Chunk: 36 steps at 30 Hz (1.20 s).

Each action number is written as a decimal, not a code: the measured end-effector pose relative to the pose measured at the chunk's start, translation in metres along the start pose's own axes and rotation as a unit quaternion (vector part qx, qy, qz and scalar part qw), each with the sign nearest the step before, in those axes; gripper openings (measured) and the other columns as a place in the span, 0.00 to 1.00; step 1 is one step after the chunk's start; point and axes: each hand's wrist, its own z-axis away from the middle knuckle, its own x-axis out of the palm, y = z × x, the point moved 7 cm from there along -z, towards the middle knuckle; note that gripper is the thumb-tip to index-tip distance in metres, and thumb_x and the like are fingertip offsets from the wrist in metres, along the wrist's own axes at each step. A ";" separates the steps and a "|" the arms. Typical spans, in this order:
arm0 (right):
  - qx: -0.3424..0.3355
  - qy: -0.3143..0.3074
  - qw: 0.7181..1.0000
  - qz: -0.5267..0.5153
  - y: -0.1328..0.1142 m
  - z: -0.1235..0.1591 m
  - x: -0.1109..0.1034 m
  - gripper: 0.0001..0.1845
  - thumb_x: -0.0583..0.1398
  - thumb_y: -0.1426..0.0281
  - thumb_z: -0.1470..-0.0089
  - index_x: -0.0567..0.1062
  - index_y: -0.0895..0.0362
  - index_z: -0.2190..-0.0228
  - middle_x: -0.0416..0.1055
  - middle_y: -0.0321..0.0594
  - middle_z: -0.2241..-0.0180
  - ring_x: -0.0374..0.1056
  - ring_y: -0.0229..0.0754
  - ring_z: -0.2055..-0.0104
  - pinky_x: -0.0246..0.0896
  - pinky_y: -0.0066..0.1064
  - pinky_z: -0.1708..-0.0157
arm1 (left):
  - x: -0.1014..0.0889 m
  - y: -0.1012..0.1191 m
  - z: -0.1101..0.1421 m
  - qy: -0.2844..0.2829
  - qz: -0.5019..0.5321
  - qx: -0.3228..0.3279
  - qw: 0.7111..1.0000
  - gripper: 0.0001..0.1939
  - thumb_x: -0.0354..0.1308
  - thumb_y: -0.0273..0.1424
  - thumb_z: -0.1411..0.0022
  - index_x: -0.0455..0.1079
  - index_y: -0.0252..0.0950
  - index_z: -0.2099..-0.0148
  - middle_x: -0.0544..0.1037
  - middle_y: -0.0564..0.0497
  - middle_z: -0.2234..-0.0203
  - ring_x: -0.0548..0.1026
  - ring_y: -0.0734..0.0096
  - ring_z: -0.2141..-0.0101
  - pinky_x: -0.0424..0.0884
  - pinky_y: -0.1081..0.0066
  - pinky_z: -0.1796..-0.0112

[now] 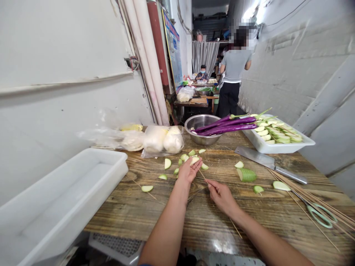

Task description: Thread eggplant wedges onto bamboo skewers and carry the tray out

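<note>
My left hand (185, 173) holds a pale half-moon vegetable slice (194, 161) with green skin between its fingers, palm turned up. My right hand (222, 196) pinches a thin wooden skewer (203, 177) whose upper end reaches the fingers of my left hand; whether it pierces the slice I cannot tell. A stick end (236, 228) shows below my right wrist, seemingly the same skewer. Loose slices (167, 163) lie around and behind my left hand. To the right are a cut vegetable piece (246, 175) and a small end piece (258, 189).
A cleaver (256, 157), scissors (321, 215) and a bundle of skewers (330, 210) lie right. Behind stand a white tray (283, 148) of slices, a metal bowl (203, 139) with purple eggplants (231, 127), and bagged white food (163, 139). A white tray (91, 177) stands left. Two people are farther back.
</note>
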 end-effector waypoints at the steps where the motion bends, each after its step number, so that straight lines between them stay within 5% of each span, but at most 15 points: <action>1: 0.000 0.001 1.000 0.000 0.000 0.000 0.000 0.25 0.47 0.63 0.46 0.74 0.65 0.57 0.67 0.38 0.82 0.60 0.38 0.78 0.55 0.27 0.78 | 0.000 0.000 0.000 -0.001 -0.003 0.002 1.000 0.06 0.50 0.23 0.40 0.67 0.27 0.64 0.76 0.35 0.67 0.76 0.58 0.61 0.74 0.62 0.60; 17: 0.004 -0.001 1.000 0.003 0.004 0.000 0.005 0.23 0.46 0.64 0.46 0.74 0.65 0.62 0.58 0.31 0.88 0.54 0.34 0.86 0.48 0.25 0.83 | 0.007 -0.005 0.006 -0.021 -0.050 0.007 0.999 0.05 0.50 0.23 0.40 0.65 0.27 0.62 0.77 0.39 0.72 0.78 0.63 0.68 0.73 0.64 0.62; 36: 0.010 0.050 0.999 -0.013 0.003 0.001 0.011 0.13 0.46 0.66 0.45 0.66 0.55 0.74 0.61 0.31 0.88 0.58 0.36 0.85 0.51 0.25 0.82 | 0.012 -0.012 0.008 -0.059 -0.074 0.020 0.995 0.05 0.50 0.23 0.41 0.66 0.28 0.65 0.77 0.41 0.72 0.77 0.64 0.67 0.72 0.62 0.58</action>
